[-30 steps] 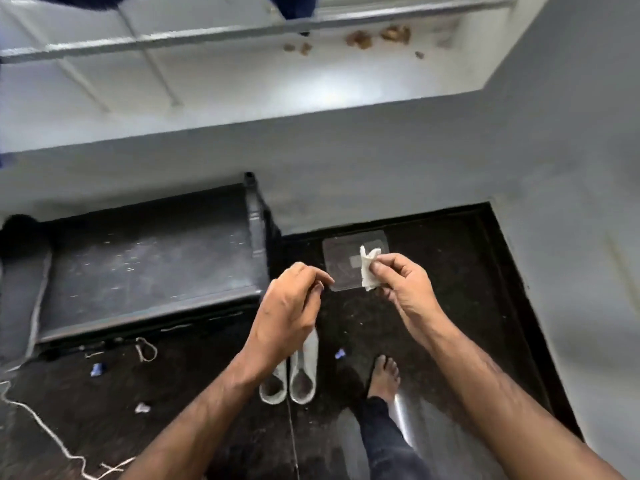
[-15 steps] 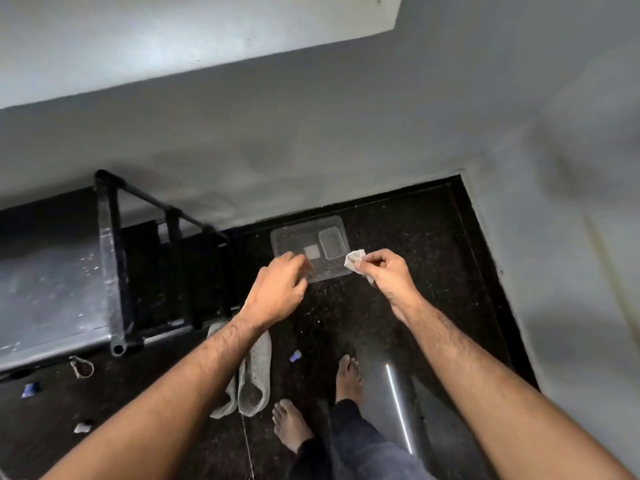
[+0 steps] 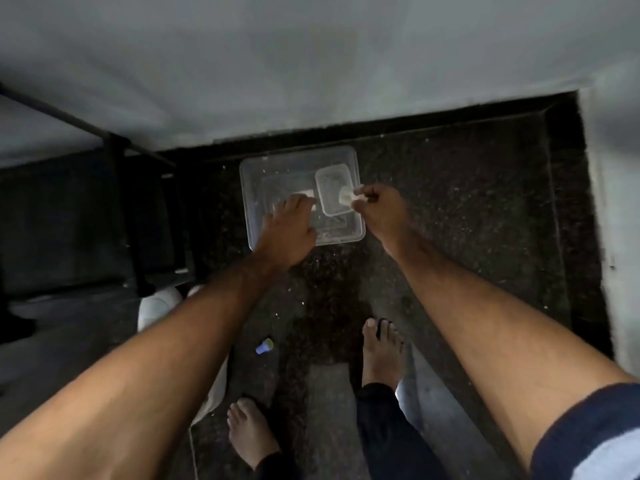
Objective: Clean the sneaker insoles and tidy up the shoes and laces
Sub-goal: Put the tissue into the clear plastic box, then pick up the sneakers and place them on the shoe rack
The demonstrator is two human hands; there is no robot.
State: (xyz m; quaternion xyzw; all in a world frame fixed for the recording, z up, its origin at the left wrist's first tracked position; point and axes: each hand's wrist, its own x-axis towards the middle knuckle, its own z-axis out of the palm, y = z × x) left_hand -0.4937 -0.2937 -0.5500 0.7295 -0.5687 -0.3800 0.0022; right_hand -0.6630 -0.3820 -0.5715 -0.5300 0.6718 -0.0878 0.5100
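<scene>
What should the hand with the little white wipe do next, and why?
Probably lower the white wipe into the small clear container. The right hand pinches it right above that container, which sits inside the big clear tub on the floor. The left hand reaches over the tub too. Whether the container holds water, I cannot tell.
</scene>
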